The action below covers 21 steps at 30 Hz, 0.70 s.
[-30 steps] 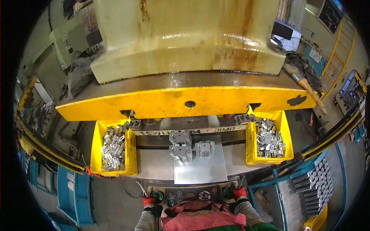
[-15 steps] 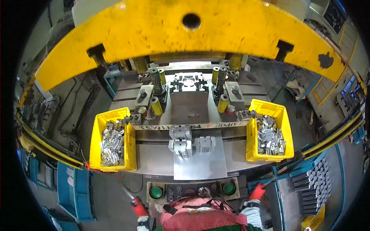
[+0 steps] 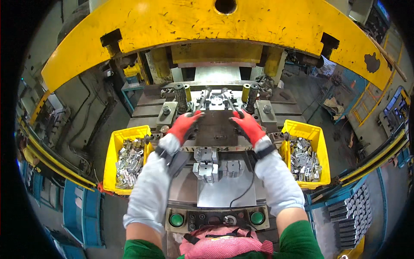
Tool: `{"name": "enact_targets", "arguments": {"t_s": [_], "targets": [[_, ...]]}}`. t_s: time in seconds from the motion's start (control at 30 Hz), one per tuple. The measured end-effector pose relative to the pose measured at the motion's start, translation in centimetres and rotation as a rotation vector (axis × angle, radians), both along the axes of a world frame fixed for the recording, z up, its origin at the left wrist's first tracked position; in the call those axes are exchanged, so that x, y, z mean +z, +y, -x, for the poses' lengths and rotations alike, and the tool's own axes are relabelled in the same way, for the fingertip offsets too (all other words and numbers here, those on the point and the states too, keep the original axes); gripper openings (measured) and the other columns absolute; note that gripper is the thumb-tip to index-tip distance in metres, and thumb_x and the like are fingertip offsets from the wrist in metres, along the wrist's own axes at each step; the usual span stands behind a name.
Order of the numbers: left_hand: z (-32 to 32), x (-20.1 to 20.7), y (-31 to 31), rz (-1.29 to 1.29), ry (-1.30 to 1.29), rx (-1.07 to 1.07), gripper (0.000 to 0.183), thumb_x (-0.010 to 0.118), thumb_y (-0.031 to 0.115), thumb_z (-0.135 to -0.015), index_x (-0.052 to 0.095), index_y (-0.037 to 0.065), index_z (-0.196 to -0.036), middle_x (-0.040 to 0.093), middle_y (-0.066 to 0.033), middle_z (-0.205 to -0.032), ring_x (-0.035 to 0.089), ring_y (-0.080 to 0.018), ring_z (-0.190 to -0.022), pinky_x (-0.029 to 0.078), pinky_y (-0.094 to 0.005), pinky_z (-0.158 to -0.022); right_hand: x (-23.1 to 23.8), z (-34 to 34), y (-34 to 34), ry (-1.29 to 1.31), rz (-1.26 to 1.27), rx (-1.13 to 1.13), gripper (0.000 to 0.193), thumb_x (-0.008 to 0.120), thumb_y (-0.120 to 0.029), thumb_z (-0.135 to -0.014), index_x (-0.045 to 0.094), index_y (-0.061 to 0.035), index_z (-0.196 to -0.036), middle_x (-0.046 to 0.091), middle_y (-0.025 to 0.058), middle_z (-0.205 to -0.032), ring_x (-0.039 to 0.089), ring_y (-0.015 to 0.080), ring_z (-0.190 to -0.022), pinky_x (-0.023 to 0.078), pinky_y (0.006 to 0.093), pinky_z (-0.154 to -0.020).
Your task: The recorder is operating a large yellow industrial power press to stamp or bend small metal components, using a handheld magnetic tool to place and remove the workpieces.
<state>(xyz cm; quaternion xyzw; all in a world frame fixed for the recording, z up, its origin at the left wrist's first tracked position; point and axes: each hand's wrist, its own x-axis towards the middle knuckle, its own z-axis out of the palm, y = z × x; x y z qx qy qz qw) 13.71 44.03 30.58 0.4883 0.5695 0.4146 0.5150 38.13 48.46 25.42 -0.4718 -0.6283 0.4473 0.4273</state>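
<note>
My left hand [image 3: 183, 127], in a red glove, is closed around a slim rod-shaped hand tool [image 3: 204, 99]. A similar rod-shaped tool [image 3: 230, 100] is gripped in my right hand [image 3: 249, 127], also gloved in red. Both tools slant inward, their wider ends over the bright metal die [image 3: 216, 101] of the press. The exact kind of the tools is too small to make out. Beneath and between my hands lies a dark flat plate [image 3: 217, 129]. Closer to me, stacked grey metal parts [image 3: 206, 172] and another such stack [image 3: 233, 168] stand on a shiny metal sheet [image 3: 224, 193].
Yellow bins of small metal pieces flank the bed: a left bin [image 3: 113, 183] and a right bin [image 3: 324, 179]. The yellow press beam [image 3: 181, 30] arches overhead. Guide posts [image 3: 179, 96] rise beside the die. A control panel [image 3: 199, 218] with green buttons sits in front of me.
Both hands have moved from beside the control panel up and inward to the die, carrying the tools. The view has shifted slightly. Bins and stacked parts stay in place.
</note>
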Motion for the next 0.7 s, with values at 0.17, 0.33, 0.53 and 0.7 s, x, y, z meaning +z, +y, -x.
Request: {"name": "enact_targets", "arguments": {"t_s": [0.17, 0.33, 0.53, 0.7], "targets": [[-0.4, -5.6, 5.1, -0.138, 0.296, 0.116, 0.034, 0.063, 0.029, -0.071, 0.058, 0.001, -0.089, 0.057, -0.0033, -0.076, 0.049, -0.0107, -0.063, 0.039, -0.0270, -0.060, -0.4, 3.7, 1.7, 0.167, 0.112, -0.032, 0.036, 0.062, -0.023, -0.068, 0.051, -0.0022, -0.096, 0.056, 0.0055, -0.080, 0.050, 0.0148, -0.075, 0.040, 0.0269, -0.068], [1.6, -2.3, -7.2, -0.368, -0.118, 0.342, 0.027, 0.058, 0.015, -0.075, 0.052, 0.004, -0.099, 0.058, -0.0025, -0.084, 0.052, -0.0089, -0.076, 0.042, -0.0217, -0.066, 1.1, -4.3, -10.8, 0.226, -0.246, -0.312, 0.041, 0.054, -0.011, -0.076, 0.042, -0.0019, -0.114, 0.054, 0.0063, -0.090, 0.049, 0.0129, -0.082, 0.040, 0.0253, -0.073], [10.9, -7.9, -22.9, -0.256, 0.319, 0.755, 0.027, 0.059, 0.010, -0.074, 0.049, 0.000, -0.097, 0.058, -0.0045, -0.077, 0.051, -0.0096, -0.063, 0.042, -0.0229, -0.058, -6.9, -16.5, -24.1, -0.277, -0.124, -0.888, 0.046, 0.048, -0.009, -0.079, 0.031, 0.0006, -0.121, 0.054, 0.0163, -0.093, 0.052, 0.0203, -0.078, 0.041, 0.0290, -0.070], [16.2, -13.4, -28.1, 0.107, 0.681, 0.717, 0.021, 0.060, 0.019, -0.074, 0.049, 0.003, -0.083, 0.051, -0.0042, -0.060, 0.048, -0.0114, -0.047, 0.039, -0.0221, -0.042, -8.9, -12.8, -28.1, -0.706, -0.110, -0.846, 0.047, 0.055, -0.017, -0.075, 0.040, -0.0017, -0.116, 0.056, 0.0161, -0.088, 0.053, 0.0195, -0.080, 0.041, 0.0286, -0.070]]}}
